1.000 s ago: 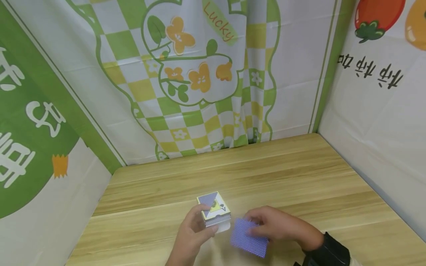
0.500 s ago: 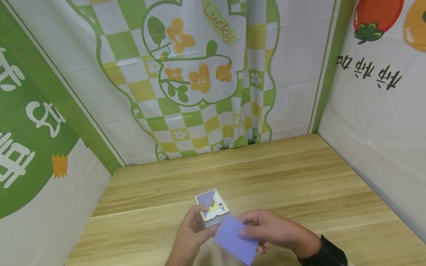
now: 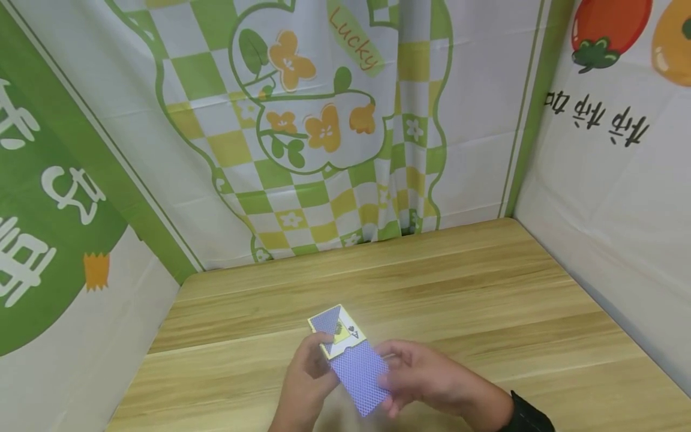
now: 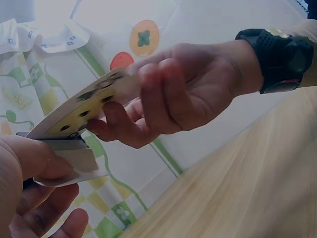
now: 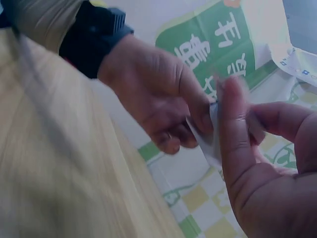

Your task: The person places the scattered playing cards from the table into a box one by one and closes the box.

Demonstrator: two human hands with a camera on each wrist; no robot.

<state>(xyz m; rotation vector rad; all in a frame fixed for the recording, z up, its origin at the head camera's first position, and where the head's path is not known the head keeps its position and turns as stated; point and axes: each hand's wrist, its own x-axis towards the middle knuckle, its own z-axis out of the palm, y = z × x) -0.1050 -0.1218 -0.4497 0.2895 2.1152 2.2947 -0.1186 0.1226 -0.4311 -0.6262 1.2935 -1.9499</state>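
Observation:
My left hand [image 3: 303,378] grips a small card box [image 3: 341,333] printed with an ace and blue pattern. Its open end faces me and to the right. A playing card [image 3: 358,375], blue patterned back up, lies with its far end right at that opening. My right hand [image 3: 426,375] pinches the card's right side, thumb on top and fingers beneath. In the left wrist view, the card's pip side [image 4: 81,111] slopes up from the box, and a white flap [image 4: 81,163] sticks out below by my left thumb. The right wrist view shows the box [image 5: 212,134] mostly hidden behind fingers.
Both hands are above a wood-grain table [image 3: 432,282]. A checked green and yellow curtain [image 3: 324,198] hangs behind its far edge. Printed cloth walls [image 3: 610,198] stand at both sides. A black band [image 4: 275,59] is around my right wrist.
My right hand has carried the card leftward, from beside the box to its opening, and turned it in line with the box. The box has shifted slightly left and away.

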